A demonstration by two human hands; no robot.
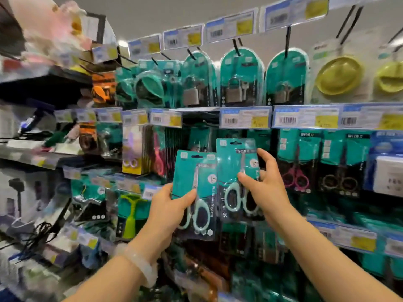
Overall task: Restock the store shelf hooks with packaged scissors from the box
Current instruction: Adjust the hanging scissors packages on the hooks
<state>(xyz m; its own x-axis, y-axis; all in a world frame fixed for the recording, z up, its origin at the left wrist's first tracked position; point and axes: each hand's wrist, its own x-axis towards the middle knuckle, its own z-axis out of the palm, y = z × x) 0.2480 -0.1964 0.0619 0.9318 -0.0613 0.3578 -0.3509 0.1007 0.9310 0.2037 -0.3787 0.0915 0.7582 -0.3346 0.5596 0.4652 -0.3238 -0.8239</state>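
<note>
Both forearms reach up from the bottom edge, a pale bracelet (pixel 139 263) on the left wrist. Left hand (pixel 168 205) holds one scissors pack (pixel 195 192) by its lower left edge, thumb across the front and fingers (pixel 172 223) curled behind; more packs may be stacked behind it, but I cannot tell. Right hand (pixel 265 182) pinches a second pack (pixel 236 179) near its middle, thumb on the front, fingers wrapped round the right edge. Both packs are upright, side by side and close together, in front of the middle shelf row, below the price tags (pixel 245 117). The box is not in view.

Judging by the pose, the step in hand is hanging the right pack on a hook. Its hang slot (pixel 235 143) sits near the top of the card, just under a dark gap in the row. The hook itself is lost in shadow there, so I cannot place its tip.

To do it well, I would keep the card square to the shelf, lift until the slot meets the hook tip, then push straight back. A grip this low lets the top flex, so a higher pinch would steady the slot. Neighbouring scissors (pixel 294 175) to the right hang close, and a tilted card could snag them. The left pack should be kept low and clear meanwhile
</note>
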